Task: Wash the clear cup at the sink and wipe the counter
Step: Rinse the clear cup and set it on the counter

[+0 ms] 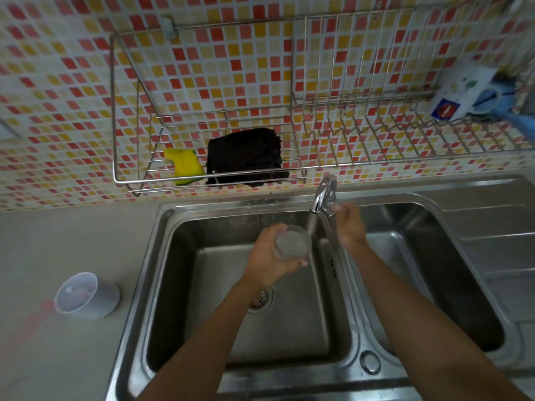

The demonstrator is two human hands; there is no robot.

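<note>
My left hand (267,256) grips the clear cup (292,241) over the left basin of the steel sink (162,256), mouth up, just under the chrome faucet (322,195). A stream of water falls from the spout beside the cup's right rim. At the faucet's base my right hand (348,224) rests with its fingers closed around the handle. A black cloth (246,156) and a yellow sponge (183,166) lie in the wire rack (121,180) on the tiled wall. The grey counter (58,241) stretches left of the sink.
A pale plastic cup (86,295) stands on the counter at the left. The rack's right part holds a white box (460,94) and a blue item. The sink has a second basin (434,270) and a ribbed drainboard at the right.
</note>
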